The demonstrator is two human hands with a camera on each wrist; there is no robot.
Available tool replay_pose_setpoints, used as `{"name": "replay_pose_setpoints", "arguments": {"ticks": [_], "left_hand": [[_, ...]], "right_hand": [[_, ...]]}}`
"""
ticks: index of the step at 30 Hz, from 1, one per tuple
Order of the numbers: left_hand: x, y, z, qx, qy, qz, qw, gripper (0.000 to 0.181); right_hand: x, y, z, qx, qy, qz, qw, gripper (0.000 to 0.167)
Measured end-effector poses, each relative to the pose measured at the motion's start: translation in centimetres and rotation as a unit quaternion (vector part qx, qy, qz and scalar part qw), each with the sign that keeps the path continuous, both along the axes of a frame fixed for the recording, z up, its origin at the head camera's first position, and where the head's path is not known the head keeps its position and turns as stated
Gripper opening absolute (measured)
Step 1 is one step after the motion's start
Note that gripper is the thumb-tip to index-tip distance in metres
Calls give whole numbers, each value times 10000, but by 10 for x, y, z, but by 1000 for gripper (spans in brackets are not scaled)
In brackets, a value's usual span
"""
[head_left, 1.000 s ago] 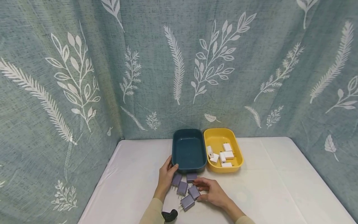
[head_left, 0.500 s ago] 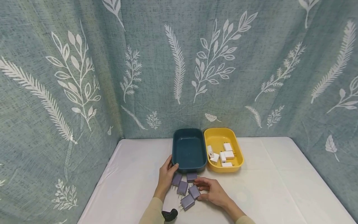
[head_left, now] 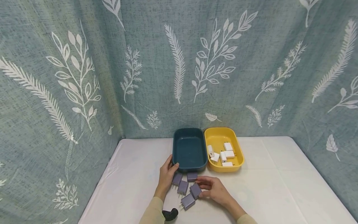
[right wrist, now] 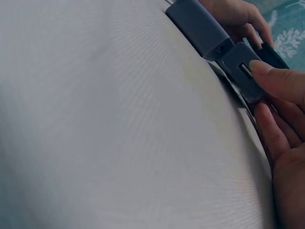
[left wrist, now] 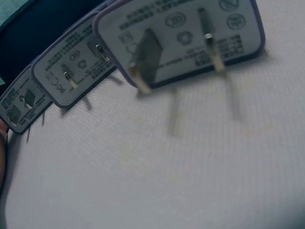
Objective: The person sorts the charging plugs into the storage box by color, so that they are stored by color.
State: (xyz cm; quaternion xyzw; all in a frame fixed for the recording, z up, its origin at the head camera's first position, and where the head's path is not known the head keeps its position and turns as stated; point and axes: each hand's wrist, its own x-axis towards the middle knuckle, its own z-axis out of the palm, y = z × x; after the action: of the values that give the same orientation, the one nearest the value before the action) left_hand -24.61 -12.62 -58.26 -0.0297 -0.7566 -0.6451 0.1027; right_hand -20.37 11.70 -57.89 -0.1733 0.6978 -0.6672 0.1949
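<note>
In the head view my left hand [head_left: 167, 174] holds the near left corner of a dark blue tray [head_left: 175, 146], thumb at the rim and fingers along the outer side. My right hand [head_left: 216, 189] pinches a purple-grey charger plug [head_left: 195, 190]. In the right wrist view its thumb lies on the USB port face of that charger plug [right wrist: 240, 71]. Several like it lie close by, among them one charger plug [head_left: 188, 201] nearer me and another [head_left: 183, 187] to the left. Metal prongs show on the charger plugs [left wrist: 176, 43] in the left wrist view.
Right beside the blue tray stands a yellow tray [head_left: 221, 132] with several white charger plugs [head_left: 227, 146] in it. A black object [head_left: 170, 214] sits at my left sleeve. Patterned green curtains [head_left: 156, 62] enclose the white table [head_left: 268, 174] at the back and sides.
The charger plug at my right hand has turned a little and shifted slightly up and right, and the right fingers have moved slightly with it. The left hand keeps its hold on the tray.
</note>
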Motion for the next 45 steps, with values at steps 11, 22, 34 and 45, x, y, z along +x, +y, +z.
{"name": "replay_pose_setpoints", "arguments": {"ticks": [11, 22, 34, 45], "left_hand": [[2, 1, 13, 194, -68, -176, 9996, 60], [1, 1, 3, 19, -48, -10, 10000, 60], [13, 2, 29, 49, -58, -173, 9998, 58], [-1, 0, 0, 14, 92, -22, 10000, 58]], "right_hand": [[-3, 1, -2, -282, -226, -320, 9988, 66], [-8, -2, 7, -373, -144, -567, 9976, 66], [-15, 2, 25, -508, 245, -373, 9977, 64], [-25, 4, 41, -753, 248, -755, 9940, 71]]}}
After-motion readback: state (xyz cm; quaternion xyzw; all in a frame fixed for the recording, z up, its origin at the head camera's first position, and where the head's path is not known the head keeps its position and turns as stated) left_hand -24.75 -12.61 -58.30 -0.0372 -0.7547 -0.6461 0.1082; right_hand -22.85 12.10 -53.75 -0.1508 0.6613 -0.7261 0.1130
